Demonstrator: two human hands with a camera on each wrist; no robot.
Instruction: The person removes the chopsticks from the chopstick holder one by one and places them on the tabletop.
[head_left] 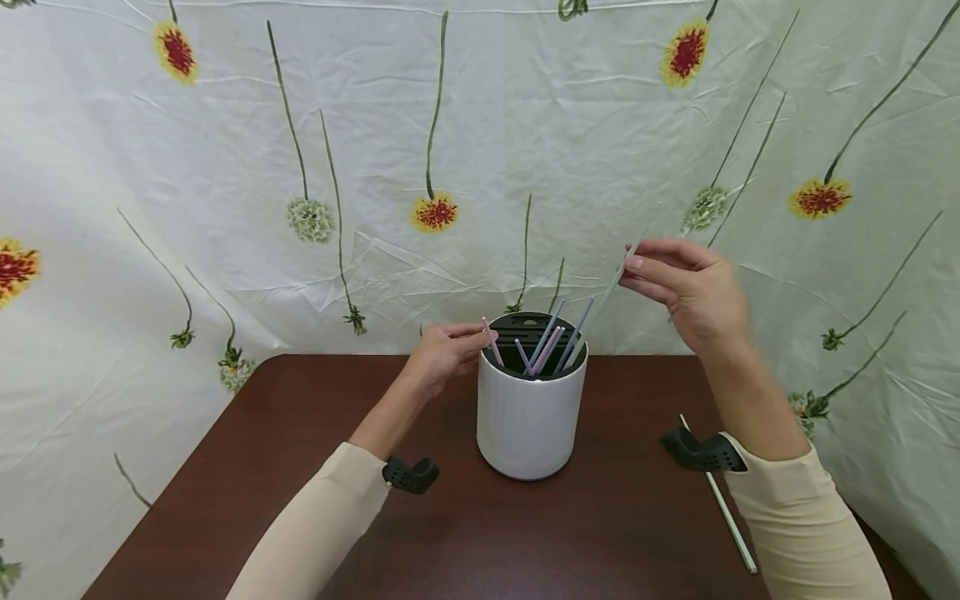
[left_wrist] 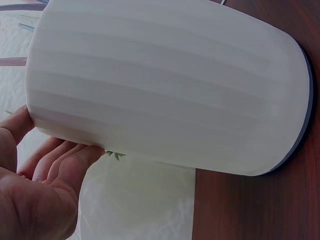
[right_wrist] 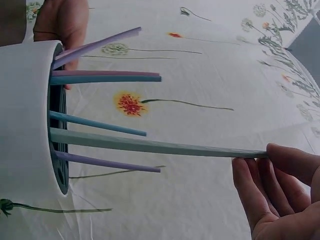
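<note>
A white cylindrical holder (head_left: 531,425) with a black slotted top (head_left: 517,323) stands upright on the table. Several thin pink, purple and blue straws (right_wrist: 110,165) lean in it. My right hand (head_left: 693,287), up and to the right of the holder, pinches the upper end of a pale green straw (right_wrist: 160,146) between thumb and fingertips. That straw's lower end is inside the holder, hidden by the wall. At the holder's left side, my left hand (head_left: 446,357) touches the wall near the rim with its fingers, beside a pink straw (head_left: 492,342).
Another pale green straw (head_left: 731,523) lies on the dark brown table (head_left: 600,533), partly behind the black device (head_left: 701,452) on my right wrist. A white cloth (head_left: 502,133) printed with flowers hangs behind the table.
</note>
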